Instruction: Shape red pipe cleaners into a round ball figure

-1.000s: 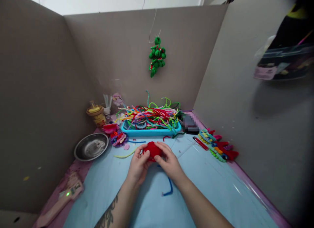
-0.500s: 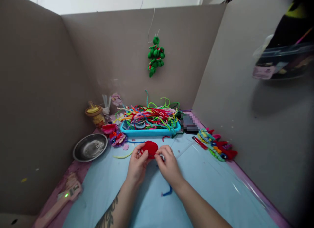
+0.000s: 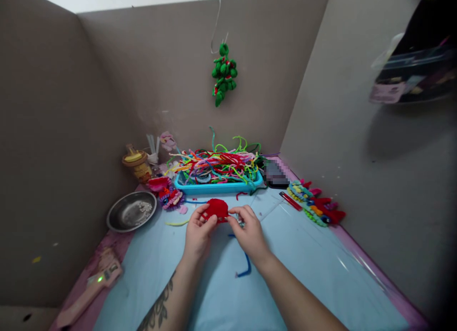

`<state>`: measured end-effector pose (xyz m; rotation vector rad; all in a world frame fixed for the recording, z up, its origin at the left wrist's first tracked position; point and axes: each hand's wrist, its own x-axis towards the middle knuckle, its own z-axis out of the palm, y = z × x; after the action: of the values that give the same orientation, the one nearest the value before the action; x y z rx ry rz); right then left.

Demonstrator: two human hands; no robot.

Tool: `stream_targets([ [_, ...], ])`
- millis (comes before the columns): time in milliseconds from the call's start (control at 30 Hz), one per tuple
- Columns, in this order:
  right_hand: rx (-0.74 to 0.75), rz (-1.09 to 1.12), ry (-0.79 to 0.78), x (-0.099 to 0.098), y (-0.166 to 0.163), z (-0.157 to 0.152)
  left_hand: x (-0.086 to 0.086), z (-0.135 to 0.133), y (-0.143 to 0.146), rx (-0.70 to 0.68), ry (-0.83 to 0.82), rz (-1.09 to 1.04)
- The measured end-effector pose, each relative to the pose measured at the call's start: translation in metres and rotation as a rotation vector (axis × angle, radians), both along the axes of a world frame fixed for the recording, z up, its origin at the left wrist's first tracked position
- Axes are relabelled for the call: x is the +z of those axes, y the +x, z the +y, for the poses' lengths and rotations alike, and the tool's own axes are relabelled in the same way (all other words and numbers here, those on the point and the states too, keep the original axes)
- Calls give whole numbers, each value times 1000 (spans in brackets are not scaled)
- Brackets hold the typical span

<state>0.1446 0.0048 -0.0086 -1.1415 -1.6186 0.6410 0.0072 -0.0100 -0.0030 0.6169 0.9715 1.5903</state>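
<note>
A rounded red fuzzy piece (image 3: 217, 209), apparently formed from pipe cleaners, is held up over the blue table cover. My left hand (image 3: 200, 226) grips its left side, thumb in front and fingers behind. At the right edge, my right hand (image 3: 247, 228) pinches the rim between thumb and forefinger. Something small and shiny shows behind the right fingers, too little to name. A bent blue pipe cleaner (image 3: 247, 267) lies below the right hand, and a yellow one (image 3: 176, 223) lies left of the left hand.
A blue tray (image 3: 217, 188) heaped with pipe cleaners stands at the back. To the left are a metal bowl (image 3: 119, 217) with small white bits and a pink glue gun (image 3: 84, 297). A red cutter (image 3: 291, 201) and colourful fuzzy figures (image 3: 316, 205) lie right. Grey panels enclose the table.
The red piece has tipped, so its lower edge now looks flatter with small pale spots along it. Both hands keep their hold. The whole view has shifted slightly.
</note>
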Motion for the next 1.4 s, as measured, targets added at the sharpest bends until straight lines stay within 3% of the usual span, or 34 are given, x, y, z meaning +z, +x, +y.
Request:
stream_targets([
  [300,109,-130,23,-1,6,4,3,0,0,26,-5,18],
  [533,90,250,-276,-6,-1,2,-4,-1,2,39,19,106],
  [767,60,442,-263,-4,-5,1,-1,-2,4,66,31,180],
  [967,154,806,-609,-2,-12,4,-2,-2,6,22,38,63],
  [1067,141,847,-692,-5,-12,6,-1,-2,7,4,38,17],
  [1267,198,761,-697,-5,-11,5,-2,-3,8,6,34,25],
  [1400,192,671,-572,-6,-8,6,-3,-3,8,-2,52,61],
])
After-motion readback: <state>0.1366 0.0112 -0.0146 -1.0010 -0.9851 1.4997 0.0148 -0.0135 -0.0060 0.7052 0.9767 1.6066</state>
